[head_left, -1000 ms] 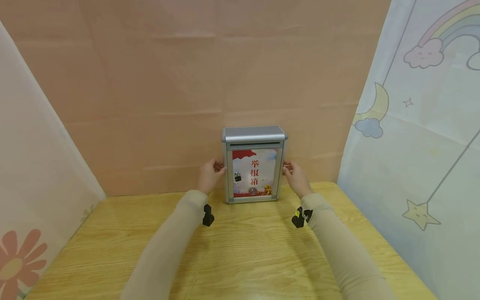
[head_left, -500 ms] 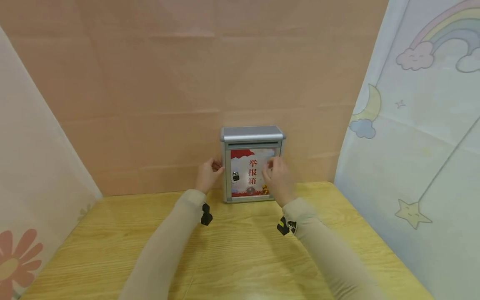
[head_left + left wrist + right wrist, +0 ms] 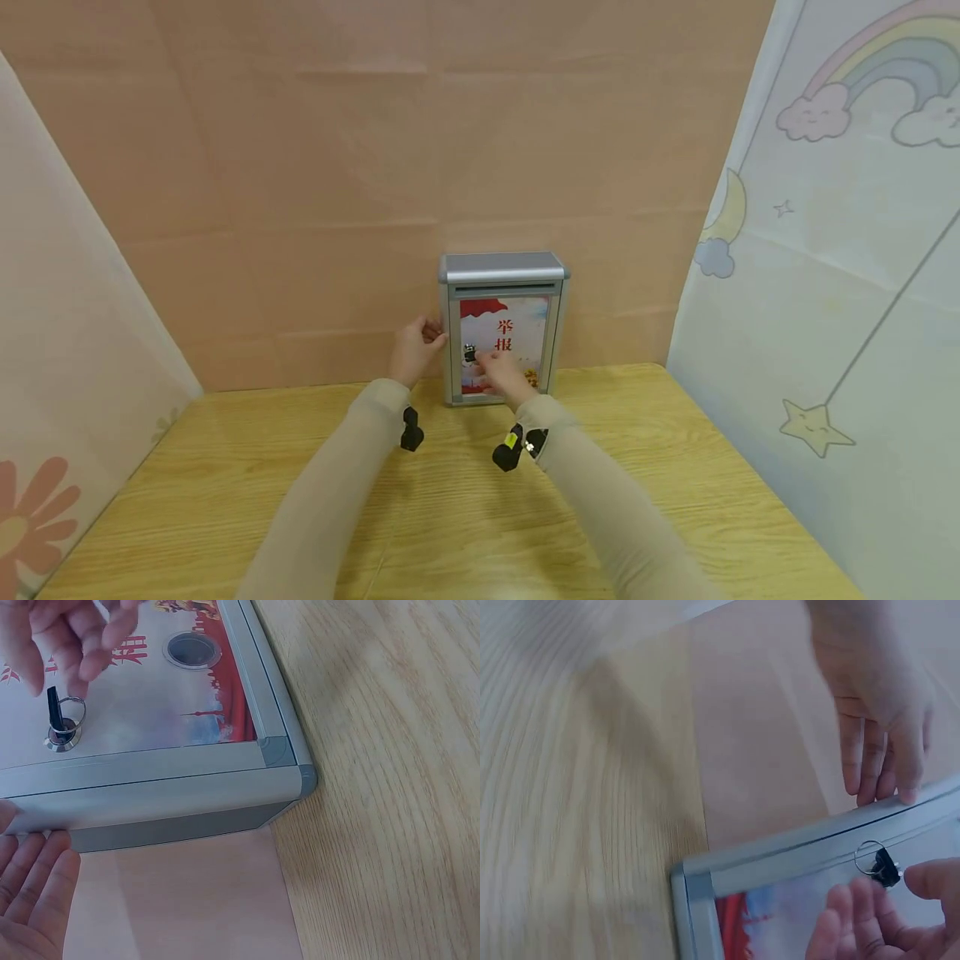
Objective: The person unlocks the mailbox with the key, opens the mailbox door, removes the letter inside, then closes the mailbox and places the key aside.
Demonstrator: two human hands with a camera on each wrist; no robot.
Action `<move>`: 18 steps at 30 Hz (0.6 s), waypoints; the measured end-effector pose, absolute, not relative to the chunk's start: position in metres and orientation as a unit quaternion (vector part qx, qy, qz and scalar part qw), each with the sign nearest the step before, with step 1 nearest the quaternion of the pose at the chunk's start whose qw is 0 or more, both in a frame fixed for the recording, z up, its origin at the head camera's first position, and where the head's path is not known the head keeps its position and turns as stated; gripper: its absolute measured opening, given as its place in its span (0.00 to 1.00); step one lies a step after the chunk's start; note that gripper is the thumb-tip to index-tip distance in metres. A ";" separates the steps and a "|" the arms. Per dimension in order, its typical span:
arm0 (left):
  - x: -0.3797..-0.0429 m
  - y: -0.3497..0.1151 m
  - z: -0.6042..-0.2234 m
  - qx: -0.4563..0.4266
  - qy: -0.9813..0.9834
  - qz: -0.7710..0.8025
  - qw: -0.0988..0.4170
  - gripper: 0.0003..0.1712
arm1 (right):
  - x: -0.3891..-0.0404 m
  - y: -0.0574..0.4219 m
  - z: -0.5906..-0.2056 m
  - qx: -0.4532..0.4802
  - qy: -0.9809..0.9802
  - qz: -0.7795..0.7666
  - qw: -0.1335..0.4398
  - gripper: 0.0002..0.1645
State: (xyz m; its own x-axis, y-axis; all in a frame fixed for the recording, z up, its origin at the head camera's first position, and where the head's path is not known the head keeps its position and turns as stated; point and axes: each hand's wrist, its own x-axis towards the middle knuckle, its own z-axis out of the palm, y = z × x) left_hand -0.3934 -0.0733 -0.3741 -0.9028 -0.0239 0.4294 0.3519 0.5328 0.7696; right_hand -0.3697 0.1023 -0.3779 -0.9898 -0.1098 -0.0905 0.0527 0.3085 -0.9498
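A silver metal suggestion box (image 3: 504,267) with a red-lettered front panel stands upright against the back wall. My left hand (image 3: 415,352) rests on its left side, fingers nearly straight along the side wall and thumb at the front edge. A black-headed key (image 3: 55,711) with a wire ring (image 3: 869,857) sits in the lock on the panel's left part. Beside the key is my right hand (image 3: 507,377), its thumb and loosely bent fingers parted around the key head; a small gap shows in the right wrist view. It covers part of the lettering in the head view.
The box stands on a wood-grain table (image 3: 450,500) near its back edge. Behind it hangs a plain orange-brown cloth (image 3: 322,167). Patterned white sheets bound the left and right sides. A narrow slot (image 3: 504,288) runs under the box's lid.
My right hand has left the box's right side and moved left across the front panel to the key. My left hand stays at the left side, and the box has stayed put.
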 end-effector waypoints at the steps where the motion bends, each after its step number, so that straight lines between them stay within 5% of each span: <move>1: -0.386 -0.069 -0.374 -0.092 -0.852 -0.474 0.202 0.12 | -0.366 0.106 -0.379 -0.008 0.785 -0.614 0.086 0.23; 7: -0.373 -0.060 -0.375 -0.083 -0.852 -0.475 0.202 0.12 | -0.359 0.114 -0.382 0.024 0.687 -0.714 0.130 0.18; 18: -0.371 -0.058 -0.374 -0.081 -0.859 -0.465 0.201 0.13 | -0.358 0.115 -0.386 0.019 0.686 -0.719 0.115 0.17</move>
